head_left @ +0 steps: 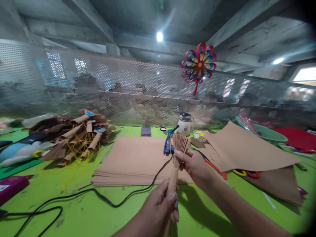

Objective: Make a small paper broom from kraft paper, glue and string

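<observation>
A small brown paper broom (173,176) is held upright in front of me, its fringed head (181,141) spread at the top above a rolled handle. My left hand (161,200) is wrapped around the lower handle. Higher up, my right hand (192,161) pinches the broom where the fringe meets the handle, thumb in front. Right behind the fringe, a blue glue gun (169,143) lies on a stack of brown paper sheets (130,158); a black cord (113,205) trails from it toward the lower left.
Similar paper brooms (84,135) with yellow strings lie piled at left, near a purple box (12,189). On the right are loose brown sheets (251,148), scissors (251,174), tape (202,137) and a green basket (271,133). A pale jug (185,125) stands before a perforated screen (133,108).
</observation>
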Motion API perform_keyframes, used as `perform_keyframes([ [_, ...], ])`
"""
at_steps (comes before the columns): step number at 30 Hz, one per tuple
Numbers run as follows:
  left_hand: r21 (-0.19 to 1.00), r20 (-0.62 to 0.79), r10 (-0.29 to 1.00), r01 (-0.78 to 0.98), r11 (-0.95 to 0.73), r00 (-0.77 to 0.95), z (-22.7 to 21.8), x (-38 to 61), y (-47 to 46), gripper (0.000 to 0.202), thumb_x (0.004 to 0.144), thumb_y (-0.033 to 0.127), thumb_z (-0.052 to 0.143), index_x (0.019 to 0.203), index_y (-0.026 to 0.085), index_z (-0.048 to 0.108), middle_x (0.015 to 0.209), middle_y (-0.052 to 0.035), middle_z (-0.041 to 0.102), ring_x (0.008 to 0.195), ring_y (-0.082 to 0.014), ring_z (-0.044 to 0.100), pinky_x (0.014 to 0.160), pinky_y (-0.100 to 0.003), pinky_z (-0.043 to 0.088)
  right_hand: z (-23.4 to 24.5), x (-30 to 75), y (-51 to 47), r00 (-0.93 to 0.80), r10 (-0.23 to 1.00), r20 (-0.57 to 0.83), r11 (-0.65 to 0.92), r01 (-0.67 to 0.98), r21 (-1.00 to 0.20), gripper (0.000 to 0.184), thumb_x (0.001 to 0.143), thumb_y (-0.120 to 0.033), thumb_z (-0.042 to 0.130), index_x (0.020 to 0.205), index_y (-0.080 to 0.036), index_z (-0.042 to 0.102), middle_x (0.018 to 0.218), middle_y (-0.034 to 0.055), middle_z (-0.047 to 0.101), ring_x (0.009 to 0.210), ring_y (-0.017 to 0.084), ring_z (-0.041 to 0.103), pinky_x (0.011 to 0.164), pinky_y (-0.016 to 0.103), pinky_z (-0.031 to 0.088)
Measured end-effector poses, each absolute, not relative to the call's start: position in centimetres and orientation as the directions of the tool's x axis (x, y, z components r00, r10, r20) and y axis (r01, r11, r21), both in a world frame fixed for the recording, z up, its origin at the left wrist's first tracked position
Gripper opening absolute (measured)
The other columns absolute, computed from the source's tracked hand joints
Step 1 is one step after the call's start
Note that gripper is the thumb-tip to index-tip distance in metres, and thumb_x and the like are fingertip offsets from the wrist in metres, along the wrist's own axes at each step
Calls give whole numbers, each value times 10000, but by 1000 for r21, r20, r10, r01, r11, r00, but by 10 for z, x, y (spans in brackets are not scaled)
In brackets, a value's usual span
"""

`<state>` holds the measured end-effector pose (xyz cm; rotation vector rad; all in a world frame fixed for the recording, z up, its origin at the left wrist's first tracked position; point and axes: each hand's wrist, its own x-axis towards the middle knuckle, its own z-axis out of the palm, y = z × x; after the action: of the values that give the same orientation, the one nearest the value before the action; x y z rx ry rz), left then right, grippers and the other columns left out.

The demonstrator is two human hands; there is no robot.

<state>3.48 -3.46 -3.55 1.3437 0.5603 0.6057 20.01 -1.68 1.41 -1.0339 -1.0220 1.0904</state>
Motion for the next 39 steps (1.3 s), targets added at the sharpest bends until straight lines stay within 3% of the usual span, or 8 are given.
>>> perform_keyframes([
  [8, 981, -6, 724, -135, 138, 690, -47, 41, -33, 427, 793, 577, 619, 830, 174, 483, 682, 18, 533, 534, -90, 524, 537, -238, 399, -1, 180, -3, 375, 921, 101, 197, -228, -953, 286, 650, -367, 773, 736, -147, 611, 600, -38, 522, 534, 96, 398, 506, 246, 304],
  [16, 907, -41, 678, -257, 333, 734, -54, 40, -28, 406, 766, 498, 706, 922, 165, 535, 678, 22, 545, 520, -89, 538, 534, -226, 394, -4, 191, -1, 235, 967, 94, 142, -196, -970, 363, 677, -466, 775, 700, -136, 624, 621, -10, 538, 565, 109, 444, 526, 247, 347],
  [19, 847, -80, 725, -337, 412, 684, -40, 34, -28, 329, 778, 407, 721, 924, 156, 567, 689, 15, 555, 539, -83, 536, 531, -204, 380, 5, 204, -2, 192, 973, 129, 150, -101, -983, 458, 719, -575, 704, 712, -122, 640, 652, 26, 584, 573, 117, 496, 536, 253, 374],
  [22, 794, -143, 822, -431, 428, 552, -25, 28, -26, 191, 853, 254, 641, 998, 141, 589, 715, -1, 574, 606, -88, 561, 587, -194, 413, 12, 223, 4, 266, 940, 212, 178, 146, -973, 522, 729, -635, 645, 758, -114, 669, 654, 48, 615, 574, 135, 523, 549, 273, 403],
  [27, 788, -181, 888, -478, 389, 423, -15, 23, -22, 189, 886, 202, 575, 1059, 125, 569, 756, -40, 616, 692, -139, 618, 704, -257, 495, 4, 260, 32, 327, 883, 336, 174, 438, -882, 447, 707, -588, 646, 584, -160, 603, 537, 13, 569, 511, 142, 494, 526, 286, 389],
  [30, 800, -194, 884, -453, 394, 425, -15, 24, -23, 185, 885, 225, 577, 1041, 129, 558, 785, -54, 621, 716, -167, 641, 725, -299, 519, -10, 272, 52, 295, 875, 384, 152, 586, -796, 381, 765, -505, 582, 587, -168, 607, 531, 22, 586, 531, 171, 532, 539, 291, 394],
  [35, 810, -200, 869, -423, 406, 452, -16, 25, -23, 196, 894, 229, 558, 1067, 139, 547, 794, -48, 616, 702, -156, 628, 685, -286, 514, -26, 269, 75, 102, 889, 447, 159, 845, -510, 187, 800, -280, 562, 743, -156, 691, 810, 87, 697, 809, 228, 598, 751, 325, 417],
  [39, 804, -184, 857, -429, 413, 481, -19, 25, -22, 238, 884, 253, 586, 1091, 140, 552, 791, -42, 620, 689, -141, 610, 624, -245, 477, -34, 259, 84, -28, 901, 434, 157, 951, -266, 174, 785, -251, 614, 904, -154, 696, 1029, 129, 677, 1011, 281, 533, 891, 362, 372],
])
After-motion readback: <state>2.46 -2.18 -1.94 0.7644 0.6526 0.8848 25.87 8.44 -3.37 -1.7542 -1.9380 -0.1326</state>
